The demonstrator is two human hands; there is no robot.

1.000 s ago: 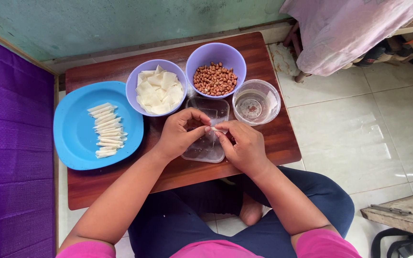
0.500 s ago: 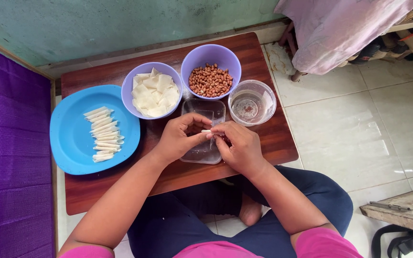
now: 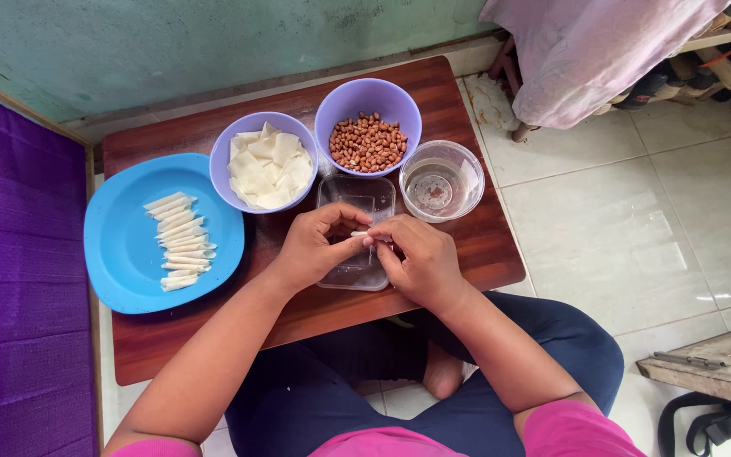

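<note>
Low wooden table [image 3: 467, 254] on tiled floor. Blue plate [image 3: 120, 254], rolled white strips [image 3: 179, 241]. 2 purple bowls: wrappers [image 3: 268, 169], peanuts [image 3: 368, 142]. Left hand [image 3: 319, 245], right hand [image 3: 416, 258] pinch small white roll [image 3: 360, 234] over clear tray [image 3: 357, 233], mostly hidden by fingers.

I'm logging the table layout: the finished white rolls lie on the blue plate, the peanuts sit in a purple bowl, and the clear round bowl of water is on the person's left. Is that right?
Not quite. The head view shows the clear round bowl on the person's right, beside the purple bowl of peanuts. The white rolls do lie on the blue plate.
</note>
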